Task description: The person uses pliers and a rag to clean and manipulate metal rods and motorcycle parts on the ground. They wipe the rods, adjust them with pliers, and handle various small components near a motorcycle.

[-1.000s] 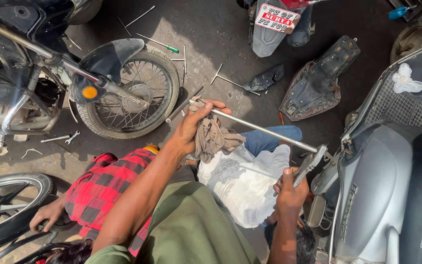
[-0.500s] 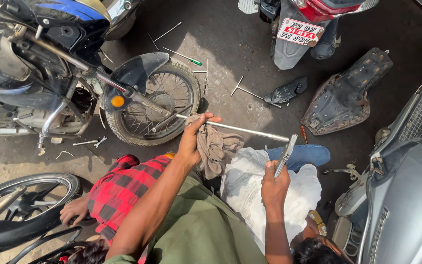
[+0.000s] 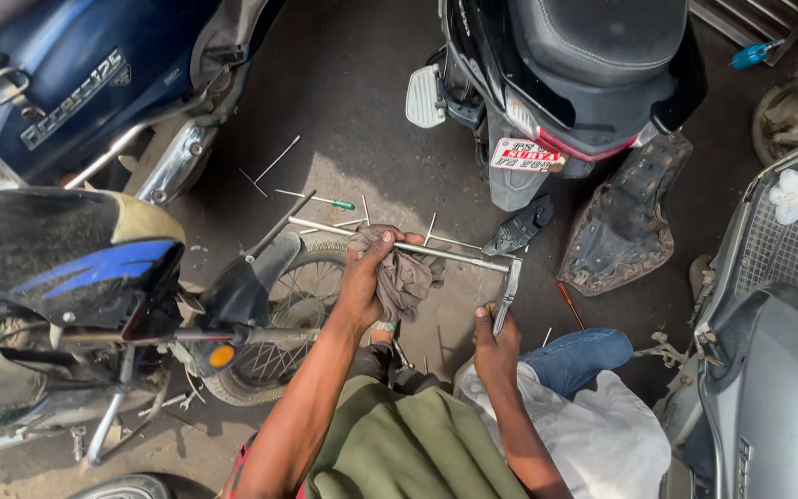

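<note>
My left hand (image 3: 366, 274) grips a long metal rod (image 3: 454, 256) through a dirty grey rag (image 3: 408, 280) that hangs from my fingers. The rod runs level in front of me, from the left toward the right. My right hand (image 3: 496, 344) holds a flat metal wrench (image 3: 507, 296) upright, its top end set on the right tip of the rod. Both my forearms reach out over my olive-green shirt (image 3: 408, 444).
A parked motorcycle's rear wheel (image 3: 293, 310) sits just left of my hands. A black scooter (image 3: 565, 83) stands ahead, a grey scooter (image 3: 768, 370) at right. Loose rods and a green-handled screwdriver (image 3: 318, 200) lie on the ground. A person in jeans and a white shirt (image 3: 584, 416) crouches below.
The view has tilted forward and closer. My right hand has brought the wrench up onto the rod's right end; my left hand keeps the rag around the rod.
</note>
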